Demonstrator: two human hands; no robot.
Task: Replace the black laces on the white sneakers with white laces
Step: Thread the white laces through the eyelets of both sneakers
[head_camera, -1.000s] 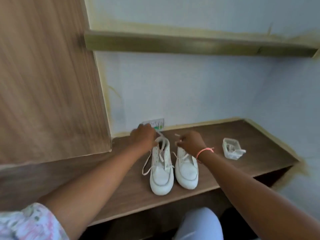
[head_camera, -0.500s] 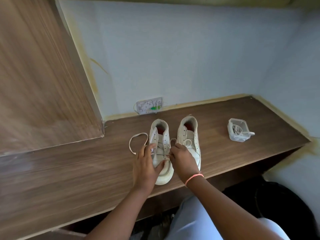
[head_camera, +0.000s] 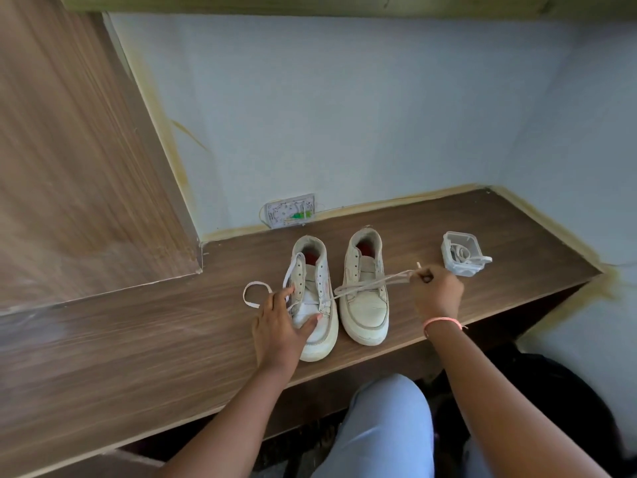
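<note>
Sneakers sit side by side on the shelf (head_camera: 138,339), toes toward the person. Left hand (head_camera: 275,326) presses the left sneaker (head_camera: 319,326), fingers straight; right hand (head_camera: 436,291) pinches the white lace (head_camera: 372,284), stretched across the right sneaker (head_camera: 365,305).

Two white sneakers stand side by side on a wooden desk, toes toward 6 o'clock. The left sneaker (head_camera: 314,298) shows open eyelets, its white lace (head_camera: 370,286) drawn taut toward 3 o'clock across the right sneaker (head_camera: 366,288); the lace's other end loops (head_camera: 253,293) on the desk at 9 o'clock.
</note>
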